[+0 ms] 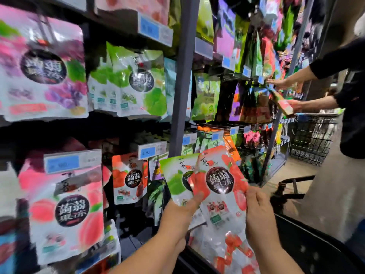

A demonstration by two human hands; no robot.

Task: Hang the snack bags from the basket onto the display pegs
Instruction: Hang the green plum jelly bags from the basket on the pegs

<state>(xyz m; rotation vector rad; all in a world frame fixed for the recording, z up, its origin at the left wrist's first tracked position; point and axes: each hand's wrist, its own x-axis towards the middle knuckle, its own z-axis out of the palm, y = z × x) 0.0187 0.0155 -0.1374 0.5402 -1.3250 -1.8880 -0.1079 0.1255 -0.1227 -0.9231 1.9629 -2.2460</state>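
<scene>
**While the red bag (pixel 221 184) shows 蒟蒻果冻, two hands grip the pair**

Where the black oval sits on the red bag's front, white characters read 蒟蒻果冻, with strawberries printed around it. The same words stand on the peach bag (pixel 67 208) and the smaller hanging red bag (pixel 128 178) on the display at left. The grape bag (pixel 43 68) above them is too blurred to read fully. A blue price tag (pixel 147 152) reads 3.90.

The left hand (pixel 183 206) pinches the green bag (pixel 175 180), its thumb flat across the front where the two bags overlap. The right hand (pixel 256 212) curls round the red bag's right edge. Both bags are held upright, fanned, just in front of the lower rows. More red-printed bags (pixel 231 252) lie below the hands in the black basket (pixel 320 250).
</scene>
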